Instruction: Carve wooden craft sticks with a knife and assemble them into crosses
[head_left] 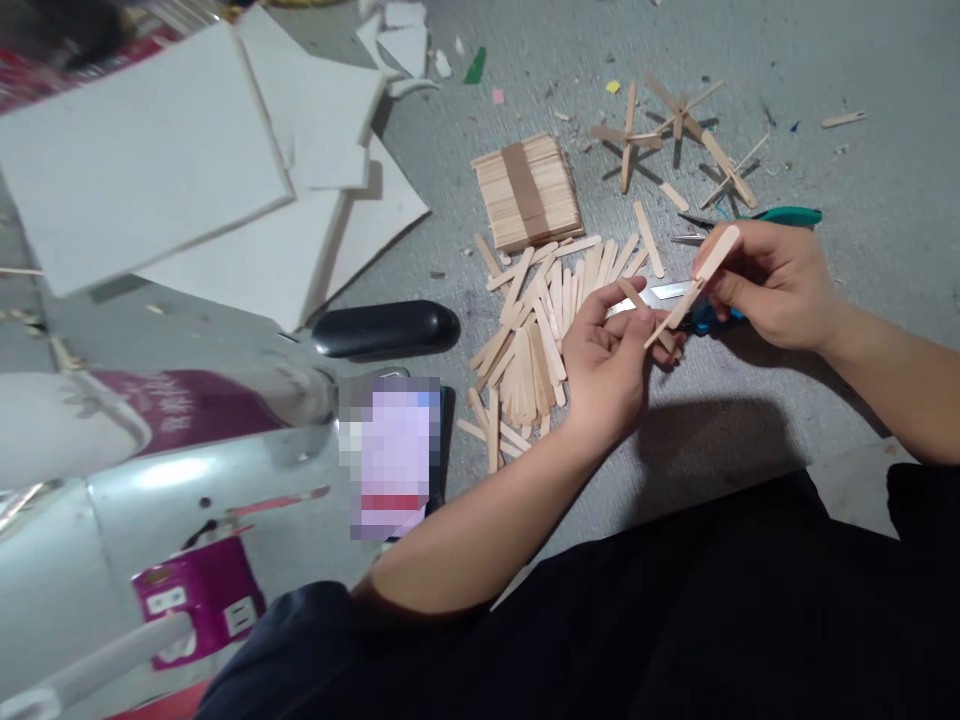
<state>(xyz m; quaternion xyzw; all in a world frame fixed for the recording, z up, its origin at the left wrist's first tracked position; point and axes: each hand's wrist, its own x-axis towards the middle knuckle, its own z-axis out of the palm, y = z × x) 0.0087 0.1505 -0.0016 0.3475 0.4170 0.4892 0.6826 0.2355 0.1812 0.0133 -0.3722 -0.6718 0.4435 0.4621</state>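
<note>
"What colour are the sticks (pixel 531 375)?"
"Pale tan. The band (pixel 526 195) on the bundle (pixel 559 185) is browner."
"And the boards (pixel 142 150)?"
"Plain white, on a grey desk (pixel 450 240)."
"Anything brighter?"
"A teal-green handle (pixel 795 216), a blue handle (pixel 709 321), and a purple socket box (pixel 214 580) with white outlets."
"The case (pixel 386 329)?"
"Glossy black."

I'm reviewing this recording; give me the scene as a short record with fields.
left hand: holding a short tan flat wooden stick
right hand: gripping a long pale flat wooden stick
unclear: whether held sticks are joined
loose supply: scattered pile of flat wooden sticks
bundled supply: flat wooden sticks with brown band
beyond hands: crossed-stick wooden pieces
tools near right hand: green-handled metal tool; blue-handled bladed tool, partly hidden
left side: white flat boards, black oblong case
</note>
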